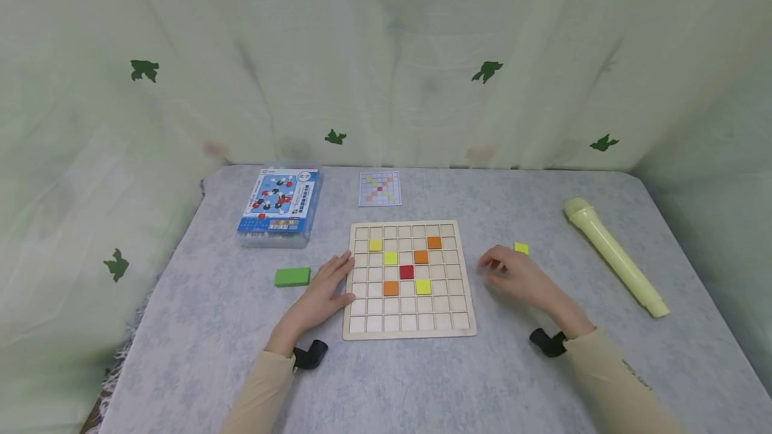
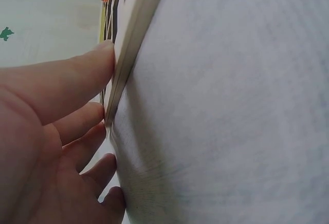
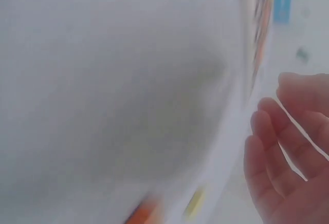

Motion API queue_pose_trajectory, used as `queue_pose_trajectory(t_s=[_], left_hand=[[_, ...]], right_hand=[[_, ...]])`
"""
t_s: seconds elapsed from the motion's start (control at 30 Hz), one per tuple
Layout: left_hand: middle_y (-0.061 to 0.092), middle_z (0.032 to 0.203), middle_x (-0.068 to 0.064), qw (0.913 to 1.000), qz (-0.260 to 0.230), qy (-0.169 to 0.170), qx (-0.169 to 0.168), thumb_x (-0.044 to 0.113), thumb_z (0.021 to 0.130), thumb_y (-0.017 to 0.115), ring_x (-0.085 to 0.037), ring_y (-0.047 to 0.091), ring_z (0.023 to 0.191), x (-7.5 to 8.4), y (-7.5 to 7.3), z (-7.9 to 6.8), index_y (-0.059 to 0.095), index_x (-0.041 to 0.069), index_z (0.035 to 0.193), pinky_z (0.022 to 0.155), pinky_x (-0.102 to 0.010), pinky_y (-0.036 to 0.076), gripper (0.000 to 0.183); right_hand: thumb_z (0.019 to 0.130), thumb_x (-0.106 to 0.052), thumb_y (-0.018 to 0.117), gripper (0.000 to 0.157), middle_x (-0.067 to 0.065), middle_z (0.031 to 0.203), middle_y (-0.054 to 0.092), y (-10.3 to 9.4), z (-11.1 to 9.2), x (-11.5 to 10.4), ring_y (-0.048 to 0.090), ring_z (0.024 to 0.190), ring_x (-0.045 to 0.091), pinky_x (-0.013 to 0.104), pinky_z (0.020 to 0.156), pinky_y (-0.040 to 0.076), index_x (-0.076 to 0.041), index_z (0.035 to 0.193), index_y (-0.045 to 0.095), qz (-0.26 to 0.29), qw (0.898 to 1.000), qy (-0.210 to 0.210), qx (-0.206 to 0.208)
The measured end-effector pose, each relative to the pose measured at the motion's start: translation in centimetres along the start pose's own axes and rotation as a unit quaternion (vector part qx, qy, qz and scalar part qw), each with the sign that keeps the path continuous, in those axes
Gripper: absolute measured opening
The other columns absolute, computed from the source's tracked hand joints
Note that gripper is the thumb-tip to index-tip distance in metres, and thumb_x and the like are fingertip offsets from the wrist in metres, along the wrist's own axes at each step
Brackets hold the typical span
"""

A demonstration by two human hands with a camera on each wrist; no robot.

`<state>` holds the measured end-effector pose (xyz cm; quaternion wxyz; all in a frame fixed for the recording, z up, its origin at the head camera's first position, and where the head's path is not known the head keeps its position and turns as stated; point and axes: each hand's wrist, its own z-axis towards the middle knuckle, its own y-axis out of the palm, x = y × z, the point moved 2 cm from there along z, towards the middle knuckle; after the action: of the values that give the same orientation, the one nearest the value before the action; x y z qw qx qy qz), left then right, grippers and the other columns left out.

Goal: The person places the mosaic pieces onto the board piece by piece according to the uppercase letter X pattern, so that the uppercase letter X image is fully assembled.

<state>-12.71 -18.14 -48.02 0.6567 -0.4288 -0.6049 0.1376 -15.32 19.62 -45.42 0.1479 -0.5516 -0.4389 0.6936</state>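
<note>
A wooden grid board [image 1: 410, 335] lies in the middle, with several yellow, orange and red square tiles set in its cells. One red tile [image 1: 407, 272] sits near the centre of the X-like pattern. My left hand [image 1: 324, 292] rests along the board's left edge, fingers extended; in the left wrist view its thumb touches the board's rim [image 2: 134, 34]. To the right of the board, my right hand [image 1: 512, 274] hovers with loosely bent fingers and nothing between them. Beside it lies a yellow tile [image 1: 521, 248]. The right wrist view also shows a blurred orange piece [image 3: 144, 211].
Behind the board lies a pattern card [image 1: 380, 189] with a coloured grid. A molecule-model box [image 1: 279, 207] stands at the back left, above a green block [image 1: 292, 277]. On the right is a long pale yellow tube [image 1: 616, 256] with a rounded head. A curtain hangs behind the table.
</note>
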Motion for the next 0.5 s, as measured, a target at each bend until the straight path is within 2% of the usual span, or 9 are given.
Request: queue_pose_trajectory(t_s=[0.17,0.27,0.4,0.5], left_hand=[[0.016,0.158,-0.014,1.0,0.001,-0.001,-0.001,0.017,0.094,0.062,-0.038,0.007,0.143,-0.1,0.1,0.1,0.026,0.0,0.15,0.112,-0.058,0.012,0.068],[0.016,0.158,-0.014,1.0,0.003,0.0,-0.001,0.016,0.094,0.062,-0.038,0.007,0.143,-0.1,0.1,0.1,0.027,-0.001,0.149,0.112,-0.058,0.012,0.068],[0.016,0.157,-0.014,1.0,0.002,0.002,0.001,0.015,0.093,0.063,-0.039,0.008,0.143,-0.1,0.1,0.1,0.027,-0.001,0.149,0.111,-0.059,0.012,0.068],[0.016,0.157,-0.014,1.0,0.002,0.003,0.002,0.015,0.094,0.062,-0.039,0.008,0.143,-0.1,0.1,0.1,0.027,-0.001,0.149,0.111,-0.059,0.011,0.068]], right_hand=[[0.084,-0.001,0.069,0.018,0.003,0.097,0.063,-2.6,-3.7,3.4,0.058,0.087,0.02,0.037,0.073,0.051,-0.003,0.102,0.065,-0.015,1.0,0.012,0.015],[0.081,-0.003,0.074,0.021,0.001,0.097,0.061,-3.3,-5.4,4.6,0.058,0.085,0.019,0.034,0.07,0.051,-0.005,0.1,0.066,-0.034,0.999,0.011,0.012],[0.078,-0.002,0.076,0.027,0.0,0.098,0.059,-3.2,-6.6,5.4,0.058,0.085,0.017,0.033,0.072,0.051,-0.007,0.101,0.065,-0.06,0.998,0.016,0.004],[0.078,0.0,0.074,0.027,-0.001,0.098,0.059,-3.0,-6.6,5.4,0.057,0.087,0.016,0.034,0.074,0.051,-0.007,0.101,0.064,-0.062,0.998,0.019,0.009]])
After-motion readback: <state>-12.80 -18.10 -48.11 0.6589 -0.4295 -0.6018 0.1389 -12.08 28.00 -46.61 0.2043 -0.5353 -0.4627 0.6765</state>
